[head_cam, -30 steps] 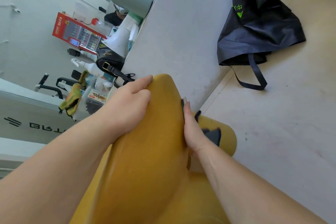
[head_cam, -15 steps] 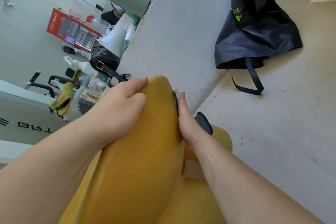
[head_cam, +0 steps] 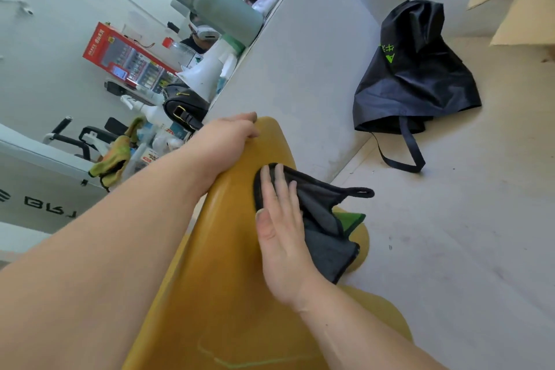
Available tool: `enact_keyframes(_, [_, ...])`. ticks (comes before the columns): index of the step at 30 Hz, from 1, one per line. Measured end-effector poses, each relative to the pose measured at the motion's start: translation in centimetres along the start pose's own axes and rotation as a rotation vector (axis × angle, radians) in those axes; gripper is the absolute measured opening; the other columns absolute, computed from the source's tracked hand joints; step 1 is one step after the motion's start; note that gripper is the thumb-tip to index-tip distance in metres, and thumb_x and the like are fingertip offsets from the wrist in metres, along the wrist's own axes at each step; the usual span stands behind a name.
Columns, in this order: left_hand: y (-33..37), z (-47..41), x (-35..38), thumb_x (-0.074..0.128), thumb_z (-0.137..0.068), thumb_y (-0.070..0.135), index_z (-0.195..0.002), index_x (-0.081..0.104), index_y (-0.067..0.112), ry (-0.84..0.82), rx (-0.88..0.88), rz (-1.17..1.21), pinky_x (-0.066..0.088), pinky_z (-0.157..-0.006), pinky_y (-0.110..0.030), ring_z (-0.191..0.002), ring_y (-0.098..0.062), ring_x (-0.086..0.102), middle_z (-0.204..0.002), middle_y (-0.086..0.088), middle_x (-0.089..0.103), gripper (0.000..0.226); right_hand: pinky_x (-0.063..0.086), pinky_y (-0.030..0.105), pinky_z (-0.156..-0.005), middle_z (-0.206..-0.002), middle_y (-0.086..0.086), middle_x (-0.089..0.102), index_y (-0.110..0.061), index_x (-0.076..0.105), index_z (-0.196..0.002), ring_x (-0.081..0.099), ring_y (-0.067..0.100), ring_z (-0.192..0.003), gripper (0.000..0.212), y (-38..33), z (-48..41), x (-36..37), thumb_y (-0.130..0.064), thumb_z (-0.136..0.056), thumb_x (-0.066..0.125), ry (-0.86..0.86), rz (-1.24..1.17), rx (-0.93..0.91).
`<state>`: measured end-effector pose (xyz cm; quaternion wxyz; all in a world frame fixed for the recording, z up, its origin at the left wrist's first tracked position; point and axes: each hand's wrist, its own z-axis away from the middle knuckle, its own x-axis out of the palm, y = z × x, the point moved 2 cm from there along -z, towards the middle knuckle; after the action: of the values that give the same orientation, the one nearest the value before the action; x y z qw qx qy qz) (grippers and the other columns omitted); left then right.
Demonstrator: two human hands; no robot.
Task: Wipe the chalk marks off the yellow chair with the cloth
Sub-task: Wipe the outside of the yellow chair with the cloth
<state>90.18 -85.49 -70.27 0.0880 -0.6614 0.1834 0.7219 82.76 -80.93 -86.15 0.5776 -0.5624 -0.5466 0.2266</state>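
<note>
Chair (head_cam: 216, 279) top edge is gripped by left hand (head_cam: 231, 135), fingertips hidden behind. Cloth (head_cam: 327, 219) is pressed under flat right hand (head_cam: 282, 237). Chalk marks (head_cam: 228, 361) cut off below.

A pale, scuffed floor (head_cam: 450, 249) fills the right side in even daylight. A black tote bag (head_cam: 420, 78) with green print lies on it, far right, near a grey-white panel (head_cam: 300, 69) running from far to near. Left of the panel are a grey-green flask (head_cam: 219, 6), a white megaphone (head_cam: 204, 75), a red box (head_cam: 126, 60) and a black handbag (head_cam: 183, 108). Cardboard (head_cam: 525, 15) lies far right. A white wall (head_cam: 45, 54) closes the left.
</note>
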Motion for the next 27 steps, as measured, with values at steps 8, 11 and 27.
enact_keyframes(8, [-5.9,14.1,0.5,0.034,-0.091,0.061,-0.154,0.007,0.046,0.065,0.409,-0.355,0.015,-0.113,-0.024,-0.144,0.013,0.003,-0.158,0.036,-0.002,0.070,-0.006,0.055,-0.126,-0.165,-0.034,-0.011,-0.077,0.001,-0.137,-0.019,0.003,-0.154,0.074,0.9,-2.8,-1.3,-0.102,-0.067,-0.001,0.034,-0.071,0.081])
enact_keyframes(11, [-6.5,14.3,0.8,0.033,-0.095,0.053,-0.156,0.008,0.038,0.105,0.447,-0.371,0.013,-0.113,-0.012,-0.145,0.011,0.003,-0.160,0.032,-0.001,0.068,-0.004,0.054,-0.127,-0.165,-0.032,-0.012,-0.076,-0.001,-0.136,-0.018,0.002,-0.154,0.077,0.9,-1.4,-0.6,-0.104,-0.065,0.002,0.068,-0.114,0.143])
enact_keyframes(27, [-3.0,4.5,0.7,0.039,-0.100,0.012,-0.157,0.018,0.020,0.189,0.351,-0.447,0.000,-0.104,-0.006,-0.149,-0.008,0.010,-0.165,0.008,0.009,0.061,-0.008,0.051,-0.127,-0.158,-0.030,-0.037,-0.062,-0.024,-0.144,-0.034,0.006,-0.149,0.089,1.9,0.3,0.8,-0.101,-0.068,0.000,-0.028,0.034,0.083])
